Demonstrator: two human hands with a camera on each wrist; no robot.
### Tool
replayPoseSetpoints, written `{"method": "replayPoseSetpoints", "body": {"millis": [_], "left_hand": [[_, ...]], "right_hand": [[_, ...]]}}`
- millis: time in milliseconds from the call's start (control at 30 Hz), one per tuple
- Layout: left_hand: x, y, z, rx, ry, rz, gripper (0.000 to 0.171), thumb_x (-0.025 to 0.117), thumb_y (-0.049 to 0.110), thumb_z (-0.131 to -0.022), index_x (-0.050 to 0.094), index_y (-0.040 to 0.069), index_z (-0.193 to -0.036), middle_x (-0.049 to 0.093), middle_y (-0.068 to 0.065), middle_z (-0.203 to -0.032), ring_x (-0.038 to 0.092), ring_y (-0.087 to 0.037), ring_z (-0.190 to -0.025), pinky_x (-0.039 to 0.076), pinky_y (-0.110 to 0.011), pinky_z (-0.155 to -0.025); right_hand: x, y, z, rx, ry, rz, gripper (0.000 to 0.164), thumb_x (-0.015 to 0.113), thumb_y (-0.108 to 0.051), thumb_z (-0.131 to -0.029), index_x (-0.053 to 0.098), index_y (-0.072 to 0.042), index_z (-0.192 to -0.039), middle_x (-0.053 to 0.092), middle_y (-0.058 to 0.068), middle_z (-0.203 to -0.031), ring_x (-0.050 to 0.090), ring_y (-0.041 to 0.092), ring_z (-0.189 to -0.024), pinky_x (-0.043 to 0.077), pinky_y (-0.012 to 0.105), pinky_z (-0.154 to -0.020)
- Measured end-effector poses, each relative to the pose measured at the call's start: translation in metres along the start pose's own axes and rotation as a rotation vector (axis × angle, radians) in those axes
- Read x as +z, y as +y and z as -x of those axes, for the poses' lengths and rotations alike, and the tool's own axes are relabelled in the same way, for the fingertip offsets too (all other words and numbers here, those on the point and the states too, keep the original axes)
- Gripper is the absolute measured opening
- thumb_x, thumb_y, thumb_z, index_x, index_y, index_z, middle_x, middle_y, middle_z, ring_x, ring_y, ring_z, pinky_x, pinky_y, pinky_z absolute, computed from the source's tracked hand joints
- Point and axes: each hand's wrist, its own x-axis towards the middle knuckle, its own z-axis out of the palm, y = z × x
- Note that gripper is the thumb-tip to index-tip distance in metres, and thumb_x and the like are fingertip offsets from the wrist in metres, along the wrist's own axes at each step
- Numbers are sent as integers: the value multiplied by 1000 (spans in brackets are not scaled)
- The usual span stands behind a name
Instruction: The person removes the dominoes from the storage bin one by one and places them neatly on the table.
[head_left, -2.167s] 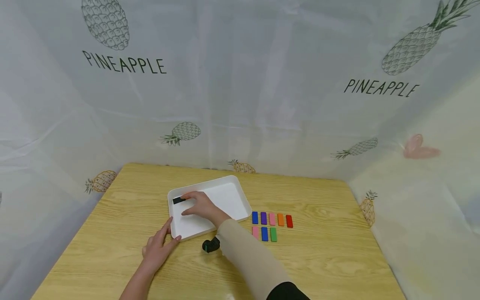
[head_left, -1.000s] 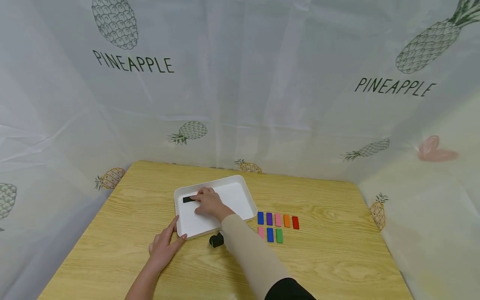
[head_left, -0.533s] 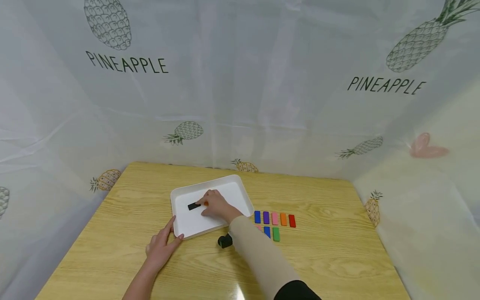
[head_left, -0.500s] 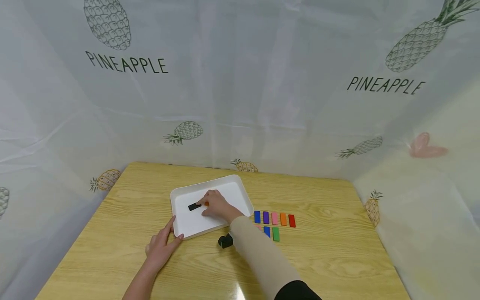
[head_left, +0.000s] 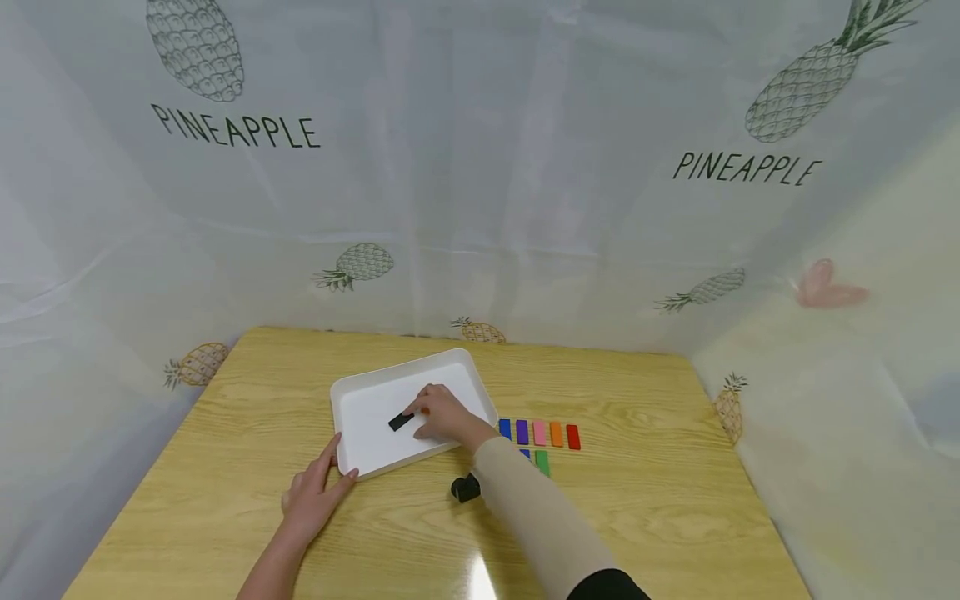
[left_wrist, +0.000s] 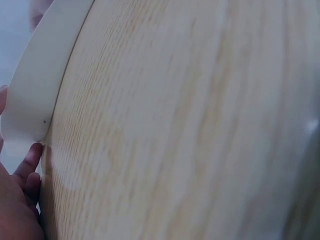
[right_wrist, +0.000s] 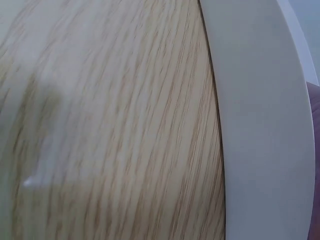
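Note:
A shallow white tray (head_left: 362,437) lies at a slant on the table. My left hand (head_left: 310,500) holds its near left corner, thumb on the front side and fingers on the left side. In the left wrist view, fingertips (left_wrist: 34,154) sit right at the tray's outer wall. My right hand (head_left: 446,417) reaches into the tray and grips a small black bar (head_left: 400,422) lying close over its floor. A bit of orange shows beneath the right fingers; the rest is hidden by the hand. The right wrist view shows mostly the tray's wall (right_wrist: 265,120).
Right of the tray, small flat blocks lie in two rows: blue, purple (head_left: 522,432), pink, orange (head_left: 557,433) and red (head_left: 573,437), with green (head_left: 542,462) and blue nearer. My right sleeve (head_left: 536,508) partly covers the near row. A pineapple-print curtain (head_left: 465,208) hangs behind the wooden table (head_left: 637,500).
My right hand has drawn the black bar from the tray's far left toward its middle and turned it at a steeper slant. The left hand stays at the corner; the head view shifts slightly.

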Motion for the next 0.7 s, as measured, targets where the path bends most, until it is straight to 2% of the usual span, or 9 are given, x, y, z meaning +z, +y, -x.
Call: {"method": "replayPoseSetpoints", "body": {"millis": [300,467,600,700], "left_hand": [[-4,-4,1,17,8,-18,73,60,43,-95,28,14,-155,58,-10,-126,46,-43,-111,27,-57,-81],[-4,-2,1,26,7,-15,74,60,43,-95,28,13,-154,58,-10,-125,46,-42,-110,27,-55,-80],[-2,-1,1,23,-4,-16,74,59,44,-95,28,14,-155,58,-10,-126,46,-42,-110,27,-55,-79],[0,-1,1,18,-15,-22,74,59,45,-96,27,15,-155,57,-9,-127,46,-42,-110,27,-56,-80]], "right_hand": [[-9,1,7,-75,-73,107,32,79,-21,-84,72,-23,-115,55,-4,-131,45,14,-126,31,23,-106],[-12,4,10,-86,-69,161,30,80,-24,-83,73,-22,-111,56,-5,-132,45,13,-127,29,24,-107],[-11,10,12,-67,-36,136,23,82,-25,-80,72,-22,-101,58,-7,-125,48,12,-121,33,23,-104],[-8,16,13,-33,-5,51,26,85,-23,-77,68,-21,-96,59,-8,-111,51,10,-106,38,22,-96]]}}
